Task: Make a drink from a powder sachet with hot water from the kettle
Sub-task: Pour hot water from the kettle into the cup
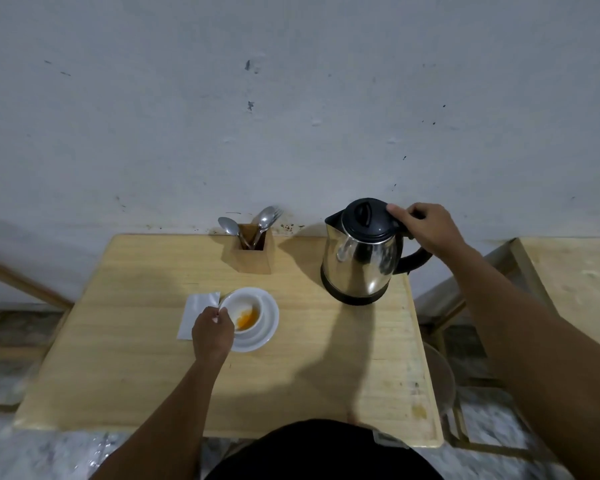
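Orange powder (246,318) already in the white cup (243,311) on its saucer (269,325), mid-table, emptied sachet (196,315) just beside. Left hand (212,329) pinching the cup rim; right hand (426,230) closed round the kettle (361,251) handle. Pouring step at hand: probably lift, tilt the spout over the cup.

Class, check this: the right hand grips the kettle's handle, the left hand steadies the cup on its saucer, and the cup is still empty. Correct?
Not quite. In the head view the cup holds orange powder. The rest stands: right hand on the kettle handle, left hand at the cup on its saucer.
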Tool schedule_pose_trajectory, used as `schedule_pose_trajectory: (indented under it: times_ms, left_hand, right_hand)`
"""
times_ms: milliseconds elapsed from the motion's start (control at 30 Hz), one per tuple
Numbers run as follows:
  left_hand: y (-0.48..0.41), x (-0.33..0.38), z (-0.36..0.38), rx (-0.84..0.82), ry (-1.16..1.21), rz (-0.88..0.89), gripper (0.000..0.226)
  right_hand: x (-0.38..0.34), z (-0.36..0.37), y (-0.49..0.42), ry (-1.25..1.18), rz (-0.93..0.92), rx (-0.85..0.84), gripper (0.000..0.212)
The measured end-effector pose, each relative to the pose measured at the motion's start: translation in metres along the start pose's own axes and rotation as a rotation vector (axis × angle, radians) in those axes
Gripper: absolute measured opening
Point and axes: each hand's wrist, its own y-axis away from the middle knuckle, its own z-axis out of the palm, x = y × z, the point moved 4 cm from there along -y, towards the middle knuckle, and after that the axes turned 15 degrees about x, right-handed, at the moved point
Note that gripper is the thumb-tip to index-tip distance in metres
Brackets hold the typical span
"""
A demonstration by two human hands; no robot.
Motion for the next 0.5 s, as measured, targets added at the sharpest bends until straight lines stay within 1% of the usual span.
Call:
schedule_pose_trajectory:
  times_ms: [133, 233, 367, 500]
  left_hand:
    - [0.002, 0.003, -0.001, -0.013, -0.015, -0.008, 0.036]
    - [0.003, 0.002, -0.002, -0.030, -0.019, -0.014, 0.037]
    - [0.005, 0.006, -0.005, -0.029, -0.024, 0.008, 0.039]
    - [0.006, 0.008, -0.007, -0.044, -0.025, 0.013, 0.040]
  right_hand:
    - [0.009, 0.002, -0.006, -0.001, 0.001, -0.065, 0.077]
    - [0.013, 0.005, -0.010, -0.041, -0.008, -0.060, 0.085]
    - [0.018, 0.007, -0.009, -0.113, -0.043, 0.018, 0.082]
    - [0.014, 0.008, -0.008, -0.143, -0.071, 0.058, 0.079]
